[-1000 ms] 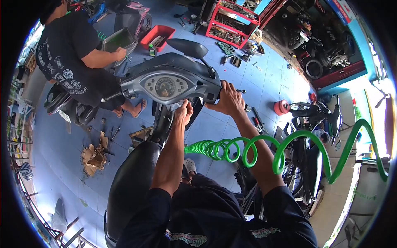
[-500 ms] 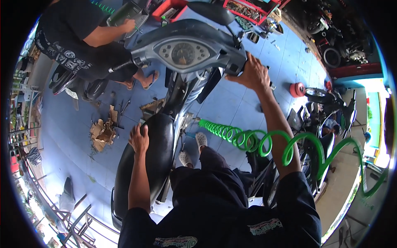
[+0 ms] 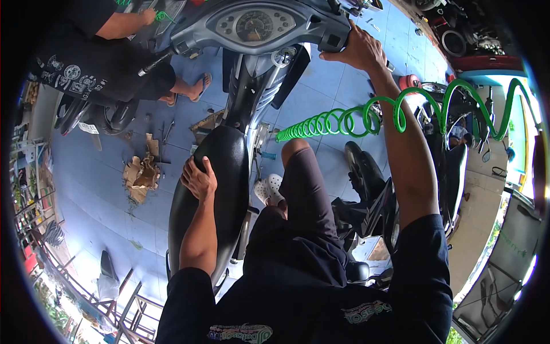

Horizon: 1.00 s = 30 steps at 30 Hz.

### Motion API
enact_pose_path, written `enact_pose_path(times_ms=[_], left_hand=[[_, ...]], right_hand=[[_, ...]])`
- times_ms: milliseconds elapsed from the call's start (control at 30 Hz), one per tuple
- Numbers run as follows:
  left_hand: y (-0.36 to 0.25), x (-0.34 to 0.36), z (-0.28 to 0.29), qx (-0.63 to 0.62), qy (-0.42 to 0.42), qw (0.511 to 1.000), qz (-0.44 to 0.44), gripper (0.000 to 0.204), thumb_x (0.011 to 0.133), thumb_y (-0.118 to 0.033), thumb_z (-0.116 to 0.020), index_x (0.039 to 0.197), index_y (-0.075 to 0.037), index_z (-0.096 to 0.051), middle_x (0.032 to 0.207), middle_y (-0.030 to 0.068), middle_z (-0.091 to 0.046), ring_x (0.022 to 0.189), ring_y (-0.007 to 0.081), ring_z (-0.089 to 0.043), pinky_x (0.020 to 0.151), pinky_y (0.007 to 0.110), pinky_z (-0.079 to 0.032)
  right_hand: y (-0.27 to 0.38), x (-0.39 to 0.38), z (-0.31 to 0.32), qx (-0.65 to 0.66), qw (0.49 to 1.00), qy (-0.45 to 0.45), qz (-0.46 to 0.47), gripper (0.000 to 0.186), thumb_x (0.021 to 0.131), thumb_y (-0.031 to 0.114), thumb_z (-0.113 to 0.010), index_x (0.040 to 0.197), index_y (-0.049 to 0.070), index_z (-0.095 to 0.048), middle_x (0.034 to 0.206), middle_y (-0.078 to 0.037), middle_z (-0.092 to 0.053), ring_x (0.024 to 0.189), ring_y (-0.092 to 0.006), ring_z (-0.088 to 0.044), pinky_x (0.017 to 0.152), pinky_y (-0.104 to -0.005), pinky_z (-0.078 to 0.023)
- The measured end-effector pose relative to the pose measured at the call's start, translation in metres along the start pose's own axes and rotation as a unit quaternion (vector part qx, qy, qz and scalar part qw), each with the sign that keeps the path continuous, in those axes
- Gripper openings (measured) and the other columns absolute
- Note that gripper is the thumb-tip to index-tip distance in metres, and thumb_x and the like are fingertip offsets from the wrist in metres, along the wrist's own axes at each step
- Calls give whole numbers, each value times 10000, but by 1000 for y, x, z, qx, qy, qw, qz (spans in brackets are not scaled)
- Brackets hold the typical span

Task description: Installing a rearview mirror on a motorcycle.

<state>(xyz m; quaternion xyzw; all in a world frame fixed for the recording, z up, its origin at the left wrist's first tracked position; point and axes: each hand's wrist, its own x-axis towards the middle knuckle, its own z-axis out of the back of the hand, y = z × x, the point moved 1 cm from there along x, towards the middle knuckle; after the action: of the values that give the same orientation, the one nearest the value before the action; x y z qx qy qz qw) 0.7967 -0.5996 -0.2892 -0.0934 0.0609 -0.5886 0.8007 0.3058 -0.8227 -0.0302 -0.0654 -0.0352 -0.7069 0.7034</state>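
Note:
A grey and black motor scooter stands before me, with an instrument cluster point(image 3: 254, 26) set in its handlebar cover point(image 3: 197, 35). My right hand point(image 3: 366, 50) is wrapped round the right handlebar grip, its thumb pointing inward; the grip itself is mostly hidden. On the left side of the long black seat point(image 3: 220, 150) rests my left hand point(image 3: 199, 176), fingers spread and holding nothing. A coiled green air hose point(image 3: 326, 123) stretches from beside the scooter's body to the right, passing over my right forearm.
At the far left, a person in dark clothes point(image 3: 71, 63) sits by another motorbike point(image 3: 117, 117). Torn cardboard point(image 3: 141, 176) lies on the blue tiled floor point(image 3: 94, 172). More motorbikes point(image 3: 372, 206) stand close on my right. A red round container point(image 3: 409, 82) is farther off.
The scooter's front and my right hand appear higher in the picture. My bent knee shows farther forward, and my feet are now close together. Both hands remain on the scooter.

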Motion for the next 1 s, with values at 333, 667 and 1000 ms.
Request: enact_pose_path(times_ms=[333, 667, 1000], left_hand=[[5, 1, 1, -22, -3, 1000, 7, 592, 1068, -562, -442, 1403, -87, -558, 1438, 145, -592, 1377, 353, -512, 1173, 563, -304], [8, 1, 4, -17, 1, 1000, -2, 609, 1064, -574, -443, 1410, -84, -552, 1451, 154, -580, 1394, 341, -498, 1175, 561, -305], [3, 0, 10, -1, 3, 1000, -8, 602, 1069, -567, -452, 1397, -73, -551, 1413, 151, -590, 1351, 344, -524, 1163, 550, -327]], right_hand=[[9, -6, 2, 1, 999, 6, -32, 1285, 532, 750, -897, 1480, -23, -502, 1204, -225, -726, 1094, -385, -733, 927, -521, -591], [19, -5, 15, 14, 998, 46, -38, 1232, 551, 703, -903, 1468, -11, -491, 1301, -209, -648, 1255, -383, -625, 1010, -520, -541], [23, -8, 27, 6, 983, 148, -104, 1276, 536, 882, -807, 1361, -61, -569, 956, -252, -739, 938, -404, -753, 865, -491, -588]])
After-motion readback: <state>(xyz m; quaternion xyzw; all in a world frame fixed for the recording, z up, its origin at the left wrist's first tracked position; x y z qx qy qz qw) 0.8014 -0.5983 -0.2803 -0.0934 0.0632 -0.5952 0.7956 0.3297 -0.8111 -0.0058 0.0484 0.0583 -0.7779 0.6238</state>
